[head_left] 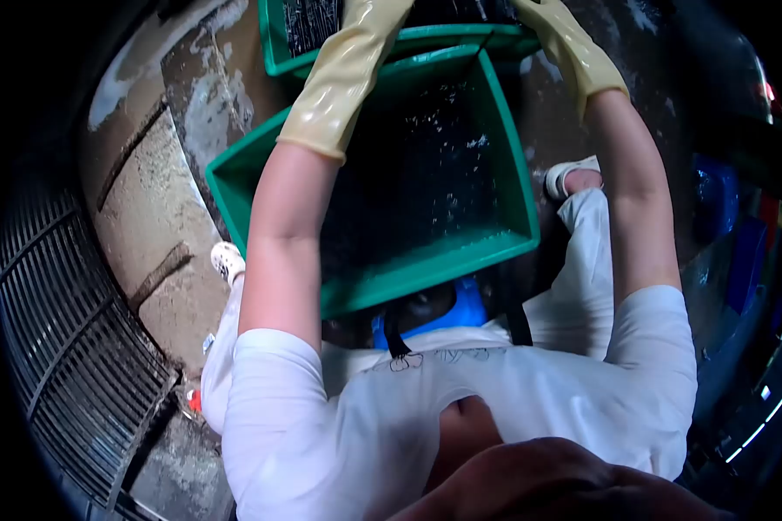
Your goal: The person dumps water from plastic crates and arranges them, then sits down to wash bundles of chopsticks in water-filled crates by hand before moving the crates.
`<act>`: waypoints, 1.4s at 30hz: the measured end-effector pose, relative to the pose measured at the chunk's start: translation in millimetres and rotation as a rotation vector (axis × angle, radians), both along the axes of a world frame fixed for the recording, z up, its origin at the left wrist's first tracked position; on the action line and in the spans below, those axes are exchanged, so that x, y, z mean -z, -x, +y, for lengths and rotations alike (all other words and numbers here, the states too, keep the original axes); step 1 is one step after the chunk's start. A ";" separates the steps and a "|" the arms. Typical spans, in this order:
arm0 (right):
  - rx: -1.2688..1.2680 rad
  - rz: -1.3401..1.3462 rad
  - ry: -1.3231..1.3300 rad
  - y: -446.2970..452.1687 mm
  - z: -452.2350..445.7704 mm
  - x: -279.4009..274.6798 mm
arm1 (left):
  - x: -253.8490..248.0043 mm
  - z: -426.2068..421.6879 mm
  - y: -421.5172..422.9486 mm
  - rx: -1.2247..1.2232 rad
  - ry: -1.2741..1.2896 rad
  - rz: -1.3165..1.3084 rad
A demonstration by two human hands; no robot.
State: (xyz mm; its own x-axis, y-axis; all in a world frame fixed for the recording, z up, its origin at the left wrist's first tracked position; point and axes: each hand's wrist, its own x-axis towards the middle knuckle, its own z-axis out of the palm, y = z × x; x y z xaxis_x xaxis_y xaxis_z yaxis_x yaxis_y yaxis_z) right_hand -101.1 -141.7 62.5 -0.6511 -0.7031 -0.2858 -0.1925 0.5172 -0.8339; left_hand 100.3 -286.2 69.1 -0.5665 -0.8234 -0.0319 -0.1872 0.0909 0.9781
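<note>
Left hand (375, 9), right hand (543, 10) by far green tub (275, 50); cropped, can't tell grips. Shirt print (406, 360) perhaps line drawing.

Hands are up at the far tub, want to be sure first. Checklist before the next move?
1. Gloves on: ok, left hand and right hand.
2. Firm grip on far tub: cannot tell, the picture's top edge cuts it off.
3. Near tub out from under the arms: not ok, left glove passes over its rim.
4. Floor dry: not ok, looks wet.
5. Shoes on: ok, left shoe and right shoe.
</note>
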 end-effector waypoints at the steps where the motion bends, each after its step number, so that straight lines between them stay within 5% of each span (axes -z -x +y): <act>1: -0.006 0.113 -0.036 -9.8 3.8 -0.4 | 24.6 2.8 -18.7 -0.028 -0.085 0.010; 3: -0.146 0.232 0.254 -10.5 26.1 64.6 | 43.8 18.9 -69.2 0.015 0.240 0.035; 5: -0.367 1.074 0.501 -53.1 46.8 47.1 | 62.3 56.4 -114.0 -0.178 0.345 0.135; 9: -0.727 1.294 0.157 -93.2 41.4 7.1 | 91.7 139.4 -194.4 -0.380 0.259 -0.195; 11: -0.614 1.162 0.128 -87.2 32.6 24.6 | 97.0 175.6 -216.5 -0.488 0.238 -0.434; 13: -0.714 1.175 0.103 -81.2 14.4 32.8 | 83.7 178.8 -224.1 -0.413 -0.189 -0.640; 15: -0.796 1.183 0.344 -98.6 16.6 36.3 | 107.7 188.7 -229.8 -0.481 -0.232 -0.692; 16: -0.760 1.023 0.294 -116.3 24.4 51.0 | 117.8 185.2 -223.6 -0.480 -0.442 -1.049; 19: -0.656 0.942 0.450 -153.9 36.1 92.4 | 170.8 186.6 -238.0 -0.361 -0.301 -1.107; 23: -0.426 0.941 -0.007 -189.8 71.8 132.6 | 138.8 172.4 -237.1 -0.214 -0.715 -1.025; 24: -0.426 0.935 0.002 -191.4 71.0 139.7 | 132.5 177.3 -235.4 -0.183 -0.625 -1.031; 26: -0.440 0.407 -0.473 -185.5 70.5 164.7 | 127.2 181.3 -239.9 -0.146 -0.598 -1.006; 27: -0.631 0.332 -0.382 -171.6 82.9 194.5 | 130.1 180.5 -238.7 -0.133 -0.600 -0.981; 32: -0.329 0.275 -0.636 -221.2 117.9 154.1 | 143.7 165.8 -233.4 -0.040 -0.724 -0.698; 42: -0.225 -0.614 -0.399 -268.4 107.8 149.0 | 161.2 157.2 -232.6 0.254 -1.075 -0.251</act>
State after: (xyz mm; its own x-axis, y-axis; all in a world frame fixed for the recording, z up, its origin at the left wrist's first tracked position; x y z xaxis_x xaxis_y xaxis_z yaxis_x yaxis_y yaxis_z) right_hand 167.3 -33.9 -86.5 -0.1472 -0.5674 -0.8101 0.1087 0.8048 -0.5835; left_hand 332.9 -129.0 -92.1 -0.5914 -0.1621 -0.7899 -0.4852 -0.7108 0.5092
